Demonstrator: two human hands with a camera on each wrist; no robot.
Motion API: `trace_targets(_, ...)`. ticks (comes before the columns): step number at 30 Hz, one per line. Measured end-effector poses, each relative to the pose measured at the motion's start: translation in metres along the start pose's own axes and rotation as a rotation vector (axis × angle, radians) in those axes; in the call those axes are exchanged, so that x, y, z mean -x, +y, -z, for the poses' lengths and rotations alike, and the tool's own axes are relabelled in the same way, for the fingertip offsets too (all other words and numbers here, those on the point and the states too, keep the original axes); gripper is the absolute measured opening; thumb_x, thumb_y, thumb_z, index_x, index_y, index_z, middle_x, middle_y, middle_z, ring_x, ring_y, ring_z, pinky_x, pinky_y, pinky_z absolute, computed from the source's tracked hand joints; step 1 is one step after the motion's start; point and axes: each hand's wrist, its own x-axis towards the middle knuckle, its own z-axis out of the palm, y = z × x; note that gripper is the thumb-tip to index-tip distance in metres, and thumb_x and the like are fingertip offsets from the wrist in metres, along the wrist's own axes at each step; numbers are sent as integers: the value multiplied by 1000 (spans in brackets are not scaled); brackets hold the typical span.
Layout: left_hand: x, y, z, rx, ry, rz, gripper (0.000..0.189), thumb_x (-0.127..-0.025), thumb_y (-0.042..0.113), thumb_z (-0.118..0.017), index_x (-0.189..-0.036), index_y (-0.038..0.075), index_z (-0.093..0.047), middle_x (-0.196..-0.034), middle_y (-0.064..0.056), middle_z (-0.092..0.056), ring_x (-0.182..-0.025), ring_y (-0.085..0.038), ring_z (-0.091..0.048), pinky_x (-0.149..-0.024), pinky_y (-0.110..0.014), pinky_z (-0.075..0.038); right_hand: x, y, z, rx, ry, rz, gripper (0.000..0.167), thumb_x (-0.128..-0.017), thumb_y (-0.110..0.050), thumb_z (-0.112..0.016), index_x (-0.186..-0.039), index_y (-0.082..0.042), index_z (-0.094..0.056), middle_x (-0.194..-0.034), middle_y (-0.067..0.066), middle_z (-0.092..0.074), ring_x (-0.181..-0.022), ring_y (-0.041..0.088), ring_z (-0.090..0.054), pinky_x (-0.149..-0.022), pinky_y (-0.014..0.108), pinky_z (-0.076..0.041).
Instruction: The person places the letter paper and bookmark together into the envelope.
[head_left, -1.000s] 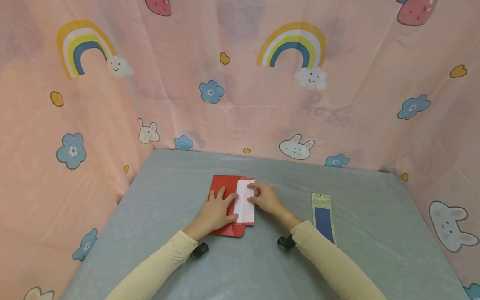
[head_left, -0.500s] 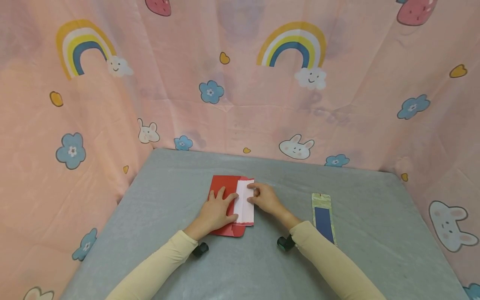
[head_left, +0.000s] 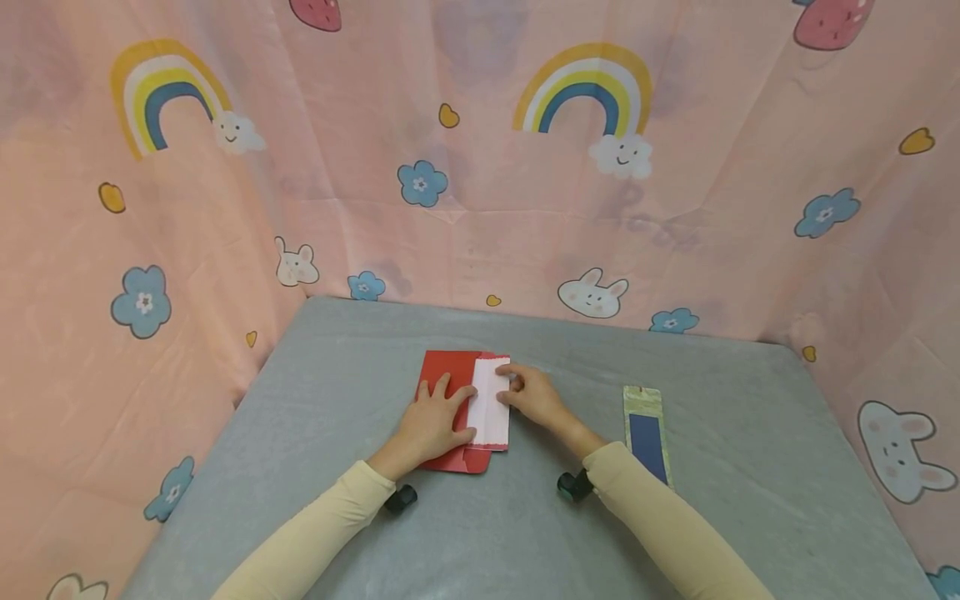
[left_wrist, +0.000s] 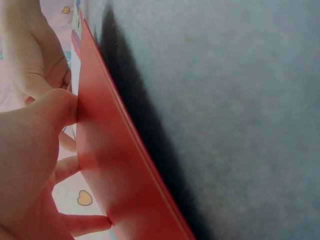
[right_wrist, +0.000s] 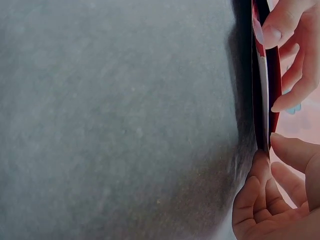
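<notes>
A red paper envelope (head_left: 452,365) lies on the grey table. At its right side a white packet with red jagged ends (head_left: 491,417) juts out; in the right wrist view the white packet (right_wrist: 264,85) sits between the red layers of the envelope's mouth. My left hand (head_left: 427,423) rests spread on the envelope, its thumb and a fingertip at the packet's left edge. With thumb and fingers, my right hand (head_left: 534,398) pinches the packet's right edge. How far the packet reaches inside the envelope is hidden.
To the right lies a flat green packet with a dark blue panel (head_left: 647,437), its lower end hidden behind my right sleeve (head_left: 667,517). A pink patterned cloth (head_left: 480,233) hangs around the back and sides of the grey table (head_left: 360,350).
Almost nothing differs. My right hand has shifted very slightly at the packet's edge; the left hand and the envelope have stayed in place.
</notes>
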Motion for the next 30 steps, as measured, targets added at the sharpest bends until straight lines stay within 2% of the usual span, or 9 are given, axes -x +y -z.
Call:
trace_targets(7,1,0,1,-2,0,-3,67,-83,47,-73,-143,27,-50,-152,-22,-41,-134,-54,-42,-92,-57,-54,2,4,6,-40,4,-27,41,-90,-7,-68,-131,-2,-60,-73,6,-58,-56,11,-48,-53,23,-43)
trace_targets(12,1,0,1,10,2,-5,68,-83,46,-73,-143,27,-49,-153,-22,-40,-135,-53,-42,-94,-56,-54,3,6,12,-24,14,-32,44,-91,-6,-66,-134,-2,-57,-72,6,-57,-54,12,-47,-51,24,-42)
trace_targets(19,0,-1,0,13,3,-2,67,-83,46,-73,-144,28,-49,-153,-21,-40,-136,-53,-40,-95,-56,-53,4,11,15,-1,12,-25,46,-88,-6,-70,-133,-1,-58,-68,4,-57,-50,9,-46,-50,23,-41)
trace_targets(30,0,-1,-1,20,8,-3,66,-84,45,-72,-143,28,-49,-153,-22,-40,-135,-54,-41,-96,-58,-52,3,12,13,28,16,0,45,-87,-6,-71,-130,0,-59,-70,5,-59,-52,9,-46,-51,23,-40)
